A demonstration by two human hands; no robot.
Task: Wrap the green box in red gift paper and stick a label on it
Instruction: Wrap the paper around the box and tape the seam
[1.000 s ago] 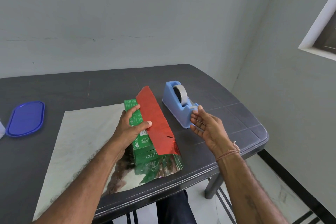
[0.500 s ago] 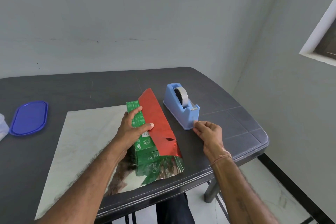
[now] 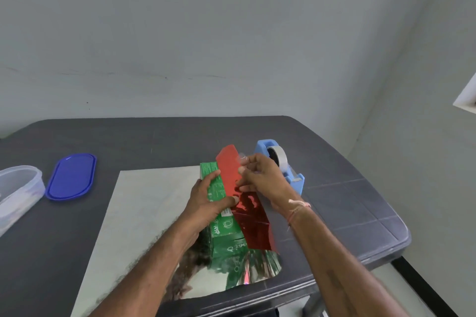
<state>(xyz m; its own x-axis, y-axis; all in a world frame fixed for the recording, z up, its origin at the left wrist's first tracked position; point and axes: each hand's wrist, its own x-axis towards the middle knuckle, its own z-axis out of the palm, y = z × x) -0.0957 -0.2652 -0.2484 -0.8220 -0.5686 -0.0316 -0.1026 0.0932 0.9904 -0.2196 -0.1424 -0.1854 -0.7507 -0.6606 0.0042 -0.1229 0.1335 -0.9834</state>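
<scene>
Far to the left, a clear plastic tub point(image 3: 18, 193) sits at the edge of the dark grey surface point(image 3: 154, 141), with a blue oval plastic lid point(image 3: 70, 176) lying flat just beside it. Next comes the shiny red foil gift paper point(image 3: 229, 165), its silver underside spread face-up across the surface toward the near edge. The left hand point(image 3: 206, 206) grips the long green cardboard box point(image 3: 226, 226), which lies on the right part of the paper — fingers curled over its left side, thumb pressing the red flap that is folded up onto the box's top. Over that flap the right hand point(image 3: 265, 177) pinches a small strip of clear tape point(image 3: 242, 156) at its fingertips; the strip is blurred. Just behind this hand stands a light blue tape dispenser point(image 3: 296, 184) — its roll upright.
</scene>
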